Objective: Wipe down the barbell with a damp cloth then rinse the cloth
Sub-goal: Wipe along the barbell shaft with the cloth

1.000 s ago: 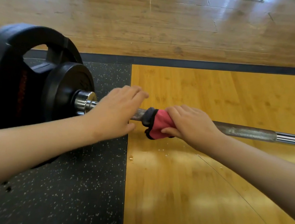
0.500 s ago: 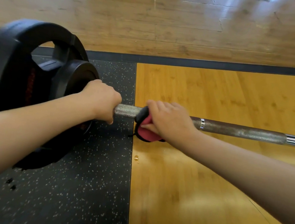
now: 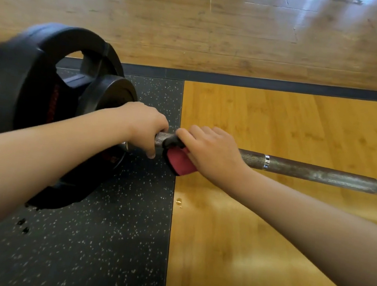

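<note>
Barbell: from my remote view, the barbell (image 3: 309,173) lies low across the frame, its knurled shaft running from the black plates (image 3: 33,100) on the left out past the right edge.
Left hand: my left hand (image 3: 144,126) is wrapped round the shaft just inside the smaller plate (image 3: 109,100), fingers curled over the top and thumb tip showing underneath.
Right hand: my right hand (image 3: 210,152) sits just beside the left, nearly touching it, fingers curled over the bar and clamping the cloth against it.
Cloth: the cloth (image 3: 179,163), pink with a dark edge, is folded round the shaft under the right palm; its loose part hangs below the bar, and the dark edge shows in the short gap between the two hands.
Bare shaft: a short piece of knurling shows between the hands; the long stretch to the right of my right hand is uncovered.
Floor: the plates stand on a speckled black mat (image 3: 113,228); the cloth hangs over the seam where it meets the yellow wooden platform (image 3: 265,247).
Droplet: a small water drop (image 3: 178,201) sits on the wood, below the cloth.
</note>
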### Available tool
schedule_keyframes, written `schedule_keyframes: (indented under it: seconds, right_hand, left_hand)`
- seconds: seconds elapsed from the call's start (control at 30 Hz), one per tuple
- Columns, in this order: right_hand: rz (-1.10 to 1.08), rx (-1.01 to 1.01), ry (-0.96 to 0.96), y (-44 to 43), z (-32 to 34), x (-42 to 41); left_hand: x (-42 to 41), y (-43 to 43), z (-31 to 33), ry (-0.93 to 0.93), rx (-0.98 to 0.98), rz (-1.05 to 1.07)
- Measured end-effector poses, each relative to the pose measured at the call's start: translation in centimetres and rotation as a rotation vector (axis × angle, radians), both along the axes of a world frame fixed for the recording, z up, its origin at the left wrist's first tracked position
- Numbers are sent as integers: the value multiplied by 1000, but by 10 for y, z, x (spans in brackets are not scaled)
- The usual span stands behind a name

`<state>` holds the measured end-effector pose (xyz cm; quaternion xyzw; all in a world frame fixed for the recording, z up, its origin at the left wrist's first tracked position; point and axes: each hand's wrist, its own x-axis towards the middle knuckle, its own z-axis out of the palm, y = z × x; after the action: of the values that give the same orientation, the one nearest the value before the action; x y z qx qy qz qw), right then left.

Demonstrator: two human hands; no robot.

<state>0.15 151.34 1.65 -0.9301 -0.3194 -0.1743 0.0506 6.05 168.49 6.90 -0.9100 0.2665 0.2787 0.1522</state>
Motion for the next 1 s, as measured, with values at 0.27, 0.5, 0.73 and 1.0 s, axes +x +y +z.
schedule_keyframes:
  seconds: [0.27, 0.5, 0.73, 1.0]
  right_hand:
    - [-200, -44, 234, -107, 12, -28]
    - [-130, 121, 161, -22, 5, -18]
    - [-96, 184, 19, 37, 1, -9]
    - [-226, 133, 254, -28, 14, -20]
  left_hand:
    - [-4, -4, -5, -17, 36, -55]
    - [-44, 12, -38, -698, -138, -167]
    - [-36, 3, -3, -243, -48, -40]
    - [-4, -9, 2, 313, -111, 232]
